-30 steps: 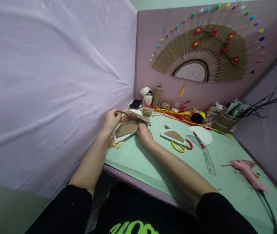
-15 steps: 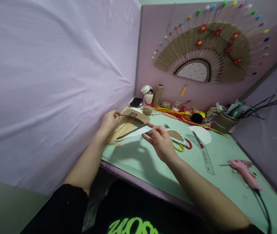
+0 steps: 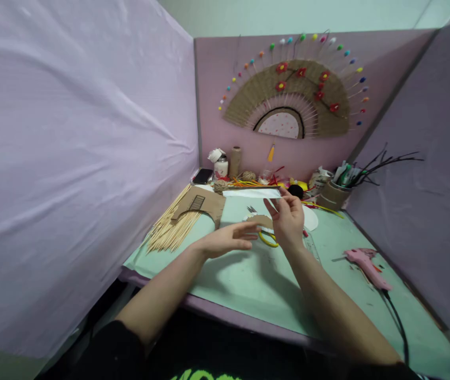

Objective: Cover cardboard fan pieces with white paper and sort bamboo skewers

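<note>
My right hand (image 3: 286, 214) pinches the right end of a flat white piece with a dark brown edge (image 3: 250, 193), raised over the back of the table and seen nearly edge-on. Its exact material I cannot make out. My left hand (image 3: 232, 238) holds nothing; its fingers stretch out to the right, near a brown cardboard half-round with a white rim (image 3: 259, 220). Under that half-round lie scissors with a yellow handle (image 3: 268, 239), partly hidden. A curved brown cardboard piece (image 3: 193, 203) rests on a bundle of thin wooden sticks (image 3: 169, 232) at the left.
A pink glue gun (image 3: 367, 268) with its cord lies at the right. Behind it stands a brown pot (image 3: 332, 195) with pens and twigs. Along the back are a phone (image 3: 202, 176), a jar (image 3: 221, 168) and twine balls. A decorated fan (image 3: 291, 100) hangs on the back panel.
My left hand has let go of the curved cardboard, now lying on the sticks, and moved right. My right hand has lifted the white piece up and to the right. The view has turned.
</note>
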The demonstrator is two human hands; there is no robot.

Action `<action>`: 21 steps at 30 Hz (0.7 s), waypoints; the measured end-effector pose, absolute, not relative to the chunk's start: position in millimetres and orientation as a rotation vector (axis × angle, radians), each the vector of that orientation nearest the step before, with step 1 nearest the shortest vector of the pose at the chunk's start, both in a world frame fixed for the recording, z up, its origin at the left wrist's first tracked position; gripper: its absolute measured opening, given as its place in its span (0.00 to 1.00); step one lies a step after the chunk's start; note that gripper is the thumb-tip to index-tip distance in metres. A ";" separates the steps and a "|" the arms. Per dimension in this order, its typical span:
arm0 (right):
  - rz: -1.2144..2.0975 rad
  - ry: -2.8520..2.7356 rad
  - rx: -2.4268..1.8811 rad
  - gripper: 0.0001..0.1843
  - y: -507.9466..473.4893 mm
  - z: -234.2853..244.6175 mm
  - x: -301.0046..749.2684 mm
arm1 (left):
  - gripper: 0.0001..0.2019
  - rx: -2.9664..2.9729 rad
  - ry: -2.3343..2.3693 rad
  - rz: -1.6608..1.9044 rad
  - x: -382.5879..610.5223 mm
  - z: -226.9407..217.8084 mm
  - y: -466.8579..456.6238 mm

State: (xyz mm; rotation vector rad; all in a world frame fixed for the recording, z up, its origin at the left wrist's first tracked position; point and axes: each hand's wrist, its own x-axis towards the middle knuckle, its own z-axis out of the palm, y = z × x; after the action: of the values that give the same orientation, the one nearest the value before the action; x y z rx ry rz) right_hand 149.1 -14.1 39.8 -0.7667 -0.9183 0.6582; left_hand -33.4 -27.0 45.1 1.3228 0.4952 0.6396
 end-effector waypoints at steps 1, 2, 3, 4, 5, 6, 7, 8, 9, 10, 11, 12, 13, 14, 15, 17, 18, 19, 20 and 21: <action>0.629 -0.959 -0.779 0.10 -15.3 34.2 149.6 | 0.28 1.152 0.379 0.703 -20.7 42.5 -22.4; 0.604 -1.013 -0.799 0.09 -17.1 28.0 151.0 | 0.27 0.989 0.286 0.764 -11.7 39.6 -15.9; 0.586 -1.072 -0.820 0.09 -18.9 21.5 153.2 | 0.26 0.836 0.224 0.842 -6.3 36.4 -8.1; 0.576 -1.125 -0.838 0.08 -20.5 15.5 156.1 | 0.26 0.693 0.190 0.906 -3.8 33.2 -0.1; 0.568 -1.168 -0.852 0.07 -21.7 10.5 159.4 | 0.26 0.569 0.177 0.955 -3.8 29.8 7.5; 0.558 -1.198 -0.864 0.07 -22.3 6.7 162.8 | 0.27 0.475 0.186 0.976 -5.4 26.5 14.1; 0.544 -1.219 -0.876 0.06 -22.6 4.3 165.9 | 0.27 0.410 0.213 0.997 -8.0 23.1 19.4; 0.529 -1.240 -0.889 0.05 -22.6 3.2 168.5 | 0.25 0.371 0.238 1.008 -10.9 20.0 23.4; 0.513 -1.270 -0.908 0.05 -22.5 3.3 170.6 | 0.25 0.353 0.259 1.012 -13.8 17.1 26.4; 0.497 -1.306 -0.930 0.05 -22.6 4.2 172.1 | 0.25 0.351 0.281 1.008 -16.6 14.7 28.5; 0.491 -1.347 -0.947 0.05 -22.8 5.5 173.2 | 0.26 0.356 0.300 0.996 -19.0 12.6 30.3; 0.498 -1.392 -0.959 0.05 -23.3 6.8 174.1 | 0.28 0.362 0.320 0.983 -21.1 11.0 31.8; 0.519 -1.438 -0.964 0.05 -23.9 7.9 175.1 | 0.30 0.370 0.342 0.967 -23.0 9.7 33.2; 0.551 -1.474 -0.960 0.06 -24.4 8.7 176.3 | 0.31 0.379 0.365 0.950 -24.7 8.7 34.5; 0.596 -1.501 -0.948 0.06 -24.8 9.0 177.9 | 0.30 0.393 0.388 0.933 -26.2 7.9 35.6; 0.710 -1.521 -0.913 0.06 -24.8 8.7 182.7 | 0.25 0.437 0.438 0.903 -28.8 6.7 36.7; 0.756 -1.514 -0.905 0.07 -24.3 8.2 185.7 | 0.22 0.469 0.458 0.880 -29.9 6.1 36.7; 0.784 -1.502 -0.909 0.08 -23.5 7.7 189.1 | 0.20 0.503 0.471 0.856 -30.7 5.5 36.5; 0.792 -1.490 -0.922 0.08 -22.4 7.2 192.5 | 0.20 0.536 0.476 0.835 -31.2 4.9 36.1; 0.779 -1.483 -0.936 0.09 -21.0 6.7 195.8 | 0.21 0.568 0.475 0.818 -31.4 4.1 35.6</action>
State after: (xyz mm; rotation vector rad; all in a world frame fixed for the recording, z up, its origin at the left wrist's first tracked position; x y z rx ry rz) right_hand 195.8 -21.0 6.7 -0.9363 -1.4826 0.7790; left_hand -31.4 35.6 4.1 0.5684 0.4746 0.8185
